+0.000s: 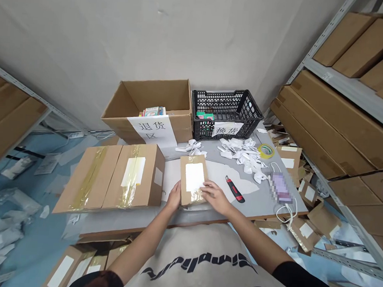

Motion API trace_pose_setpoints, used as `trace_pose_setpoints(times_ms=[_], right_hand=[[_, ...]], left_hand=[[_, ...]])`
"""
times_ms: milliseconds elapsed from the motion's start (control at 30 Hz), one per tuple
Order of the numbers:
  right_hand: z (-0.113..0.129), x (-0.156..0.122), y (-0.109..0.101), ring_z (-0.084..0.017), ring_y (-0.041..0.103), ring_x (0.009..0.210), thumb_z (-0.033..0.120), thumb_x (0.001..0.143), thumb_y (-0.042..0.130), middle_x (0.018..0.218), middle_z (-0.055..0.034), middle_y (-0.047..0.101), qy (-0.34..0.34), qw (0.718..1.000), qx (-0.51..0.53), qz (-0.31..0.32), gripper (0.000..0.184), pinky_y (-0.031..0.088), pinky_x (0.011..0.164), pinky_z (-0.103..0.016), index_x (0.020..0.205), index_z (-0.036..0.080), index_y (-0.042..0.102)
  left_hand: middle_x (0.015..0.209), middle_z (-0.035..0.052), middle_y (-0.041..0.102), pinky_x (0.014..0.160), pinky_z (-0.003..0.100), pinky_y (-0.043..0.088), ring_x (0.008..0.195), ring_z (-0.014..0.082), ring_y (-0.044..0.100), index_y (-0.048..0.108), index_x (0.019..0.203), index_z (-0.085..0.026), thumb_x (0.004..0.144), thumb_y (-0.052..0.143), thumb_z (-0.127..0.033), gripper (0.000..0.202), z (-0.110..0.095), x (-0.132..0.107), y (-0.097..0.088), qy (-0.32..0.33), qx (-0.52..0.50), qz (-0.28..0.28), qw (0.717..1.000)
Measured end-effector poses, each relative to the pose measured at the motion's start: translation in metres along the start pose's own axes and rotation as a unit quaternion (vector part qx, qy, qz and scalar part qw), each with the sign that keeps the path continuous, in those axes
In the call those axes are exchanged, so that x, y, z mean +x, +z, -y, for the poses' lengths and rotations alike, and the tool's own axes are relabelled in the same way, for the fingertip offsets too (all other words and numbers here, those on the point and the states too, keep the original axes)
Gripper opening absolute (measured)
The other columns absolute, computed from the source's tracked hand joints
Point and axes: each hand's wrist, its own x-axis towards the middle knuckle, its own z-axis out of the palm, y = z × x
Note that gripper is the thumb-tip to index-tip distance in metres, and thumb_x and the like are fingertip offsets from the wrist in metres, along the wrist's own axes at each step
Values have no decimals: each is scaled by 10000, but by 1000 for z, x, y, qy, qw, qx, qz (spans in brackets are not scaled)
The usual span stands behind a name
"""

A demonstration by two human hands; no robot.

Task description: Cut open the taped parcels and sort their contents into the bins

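Observation:
A small cardboard parcel [191, 178] with a white label and clear tape lies on the grey table top [266, 197]. My left hand [174, 196] grips its left edge, and my right hand [215, 197] presses over its lower right corner. A red and black utility knife [235, 189] lies just right of my right hand, not touching it. To the left of my left hand stands a large taped cardboard box [133, 176], apart from the parcel.
Behind the parcel are an open cardboard box [155, 101] with a paper sign, a black plastic crate [226, 113], white paper scraps [243, 153] and a yellow tape roll [266, 151]. A blurred device [282, 188] with a white cable lies right. Metal shelves with flat cartons flank the table.

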Motion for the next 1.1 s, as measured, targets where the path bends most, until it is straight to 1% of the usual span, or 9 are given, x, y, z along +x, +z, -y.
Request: trace_pose_setpoints(times_ms=[100,200,300,433,567,667,767,900,1100], right_hand=[[-10,-2,19,-269,441,1339,429,830,678,1246,-85,592,-53,998,-32,-14,233,382,1123,-457,1000,306,780],[-14,-3,22,-269,428,1357,406,853,648,1306,-86,569,-57,997,-43,-38,249,366,1134,-475,1045,296,762],[-7,8,9,-296,294,1448,430,820,684,1486,-80,439,-48,996,-61,-43,440,269,1183,-499,1236,286,676],[8,38,-9,-271,100,1510,458,827,663,1612,-17,237,-37,993,-76,-84,695,116,1224,-498,1467,300,443],[0,57,2,-257,119,1508,506,839,618,1622,-48,209,63,992,-37,-108,777,93,1231,-457,1516,227,358],[-19,54,19,-269,304,1451,550,830,602,1558,-76,365,181,980,74,-37,835,220,1201,-471,1537,221,301],[-32,42,23,-249,448,1364,536,859,566,1505,-39,455,203,967,151,-34,790,323,1158,-448,1543,270,275],[-40,30,0,-257,461,1353,518,863,576,1463,-8,508,191,965,158,-90,718,348,1145,-441,1512,308,351],[-53,27,-37,-270,465,1348,525,847,600,1408,-12,563,182,970,147,-64,671,368,1128,-450,1465,317,441]], left_hand=[[1406,65,564,1107,397,379,1306,248,510,529,1360,-227,953,381,-595,568,-11,-10,2,47,8,33,998],[1491,94,468,1160,402,297,1379,264,428,362,1491,-216,931,465,-565,667,-27,-18,3,68,64,51,994],[1614,109,227,1214,423,146,1491,271,199,211,1552,-184,912,520,-527,789,-55,-18,3,154,173,7,973],[1653,27,19,1215,482,76,1517,277,22,261,1540,-277,923,512,-490,699,-93,-9,6,286,283,-7,915],[1651,70,41,1198,542,120,1510,333,6,354,1505,-259,913,530,-476,655,-84,-1,16,231,309,-9,922],[1639,110,100,1168,526,247,1508,326,76,332,1514,-260,924,500,-496,657,-59,0,20,146,284,-1,948],[1625,81,166,1175,483,259,1510,280,106,322,1514,-301,924,497,-512,650,-48,-3,26,146,262,15,954],[1627,71,151,1182,463,259,1509,278,114,326,1512,-303,912,524,-509,664,-53,-5,52,164,252,23,953],[1620,90,166,1179,502,249,1510,298,91,323,1515,-294,922,515,-492,654,-54,-4,87,130,270,13,954]])
